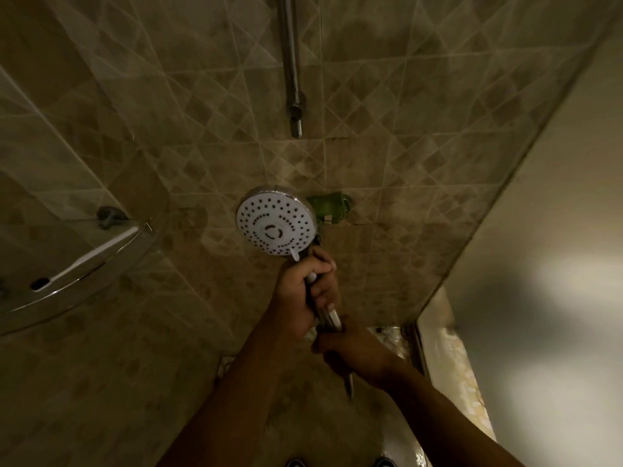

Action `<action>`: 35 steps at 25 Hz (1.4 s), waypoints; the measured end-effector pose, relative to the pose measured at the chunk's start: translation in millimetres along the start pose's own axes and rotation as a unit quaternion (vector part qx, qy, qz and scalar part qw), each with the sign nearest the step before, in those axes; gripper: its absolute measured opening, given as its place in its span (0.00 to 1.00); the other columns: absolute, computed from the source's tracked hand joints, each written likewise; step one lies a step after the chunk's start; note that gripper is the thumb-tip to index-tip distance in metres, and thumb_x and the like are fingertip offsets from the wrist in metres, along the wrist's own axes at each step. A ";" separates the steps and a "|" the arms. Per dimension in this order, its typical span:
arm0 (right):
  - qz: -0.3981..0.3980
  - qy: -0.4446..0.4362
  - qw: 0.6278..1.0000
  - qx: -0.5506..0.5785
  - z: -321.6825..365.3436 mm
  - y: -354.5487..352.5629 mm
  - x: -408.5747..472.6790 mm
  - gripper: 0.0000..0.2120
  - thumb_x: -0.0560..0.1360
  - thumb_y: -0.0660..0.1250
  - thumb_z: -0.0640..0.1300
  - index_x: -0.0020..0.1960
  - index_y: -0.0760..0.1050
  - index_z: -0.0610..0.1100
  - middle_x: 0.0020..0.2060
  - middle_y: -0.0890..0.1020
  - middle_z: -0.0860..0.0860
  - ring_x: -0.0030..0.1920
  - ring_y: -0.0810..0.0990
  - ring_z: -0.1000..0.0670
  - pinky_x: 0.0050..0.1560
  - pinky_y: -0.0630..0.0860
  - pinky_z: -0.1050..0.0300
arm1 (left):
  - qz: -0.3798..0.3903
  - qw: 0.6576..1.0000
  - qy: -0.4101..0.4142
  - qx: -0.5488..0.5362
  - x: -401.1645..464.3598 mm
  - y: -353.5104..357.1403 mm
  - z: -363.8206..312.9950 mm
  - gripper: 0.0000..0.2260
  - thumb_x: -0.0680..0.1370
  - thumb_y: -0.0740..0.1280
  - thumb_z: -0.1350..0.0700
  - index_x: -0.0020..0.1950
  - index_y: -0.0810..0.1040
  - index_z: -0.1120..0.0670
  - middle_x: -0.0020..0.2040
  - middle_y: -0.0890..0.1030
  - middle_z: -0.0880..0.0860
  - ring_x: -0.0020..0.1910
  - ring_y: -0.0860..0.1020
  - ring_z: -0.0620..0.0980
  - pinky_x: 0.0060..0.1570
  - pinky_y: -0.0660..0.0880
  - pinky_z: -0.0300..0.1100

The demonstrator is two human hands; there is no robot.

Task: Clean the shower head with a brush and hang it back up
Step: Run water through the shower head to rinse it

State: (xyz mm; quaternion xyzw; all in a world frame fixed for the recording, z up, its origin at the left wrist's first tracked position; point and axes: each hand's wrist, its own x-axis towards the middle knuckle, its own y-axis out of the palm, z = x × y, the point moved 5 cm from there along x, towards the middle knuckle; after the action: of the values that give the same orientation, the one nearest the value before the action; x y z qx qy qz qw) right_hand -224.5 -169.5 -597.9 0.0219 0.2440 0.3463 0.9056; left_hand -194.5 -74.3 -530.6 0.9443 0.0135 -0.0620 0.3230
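Observation:
The shower head has a round white face with many dark nozzles and points toward me, close to the tiled wall. My left hand is wrapped around its chrome handle just below the face. My right hand grips the lower end of the handle; a thin dark piece sticks out beneath it, and I cannot tell what it is. A green wall holder sits right behind the head's right edge. A white brush lies on the glass corner shelf at the left.
A chrome pipe runs down the tiled wall above the holder and ends in a short spout. A pale wall or door panel closes off the right side. Floor tiles and two shoe tips show at the bottom edge.

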 end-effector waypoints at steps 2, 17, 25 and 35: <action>-0.044 0.000 0.999 -0.010 -2.3 -1.9 4.5 0.17 0.71 0.67 0.32 0.29 0.67 0.45 0.21 0.65 0.50 0.21 0.61 0.52 0.25 0.57 0.57 | -0.046 0.999 -0.004 0.017 0.9 -3.2 1.3 0.04 0.73 0.64 0.63 0.38 0.74 0.56 0.24 0.63 0.51 0.20 0.63 0.48 0.25 0.64 0.40; 0.008 -0.006 1.000 -0.001 3.2 -2.7 9.0 0.16 0.66 0.68 0.35 0.26 0.66 0.48 0.24 0.65 0.47 0.24 0.62 0.51 0.27 0.57 0.55 | -0.009 0.997 -0.026 0.066 6.0 -1.6 -4.4 0.07 0.69 0.70 0.57 0.38 0.75 0.59 0.28 0.71 0.55 0.23 0.70 0.52 0.29 0.71 0.43; 0.052 -0.001 0.998 -0.023 0.4 -4.8 6.6 0.16 0.69 0.67 0.34 0.29 0.65 0.46 0.25 0.64 0.47 0.25 0.62 0.51 0.26 0.58 0.56 | 0.094 0.994 -0.006 0.051 6.1 7.0 3.9 0.21 0.76 0.71 0.44 0.31 0.72 0.56 0.19 0.65 0.49 0.16 0.63 0.45 0.21 0.65 0.36; -0.208 -0.006 0.970 -0.125 -16.0 -25.0 20.1 0.08 0.69 0.70 0.43 0.34 0.74 0.42 0.25 0.71 0.50 0.25 0.70 0.52 0.29 0.65 0.55 | -0.104 0.991 -0.026 0.082 11.7 -16.5 20.7 0.11 0.73 0.71 0.51 0.43 0.74 0.57 0.31 0.70 0.53 0.29 0.71 0.50 0.35 0.71 0.46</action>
State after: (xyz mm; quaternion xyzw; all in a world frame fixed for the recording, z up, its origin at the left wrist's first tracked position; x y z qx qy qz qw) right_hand -203.5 -177.7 -625.8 -0.1407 0.1925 0.1775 0.9548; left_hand -186.2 -74.1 -558.3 0.9589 0.0981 -0.1211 0.2369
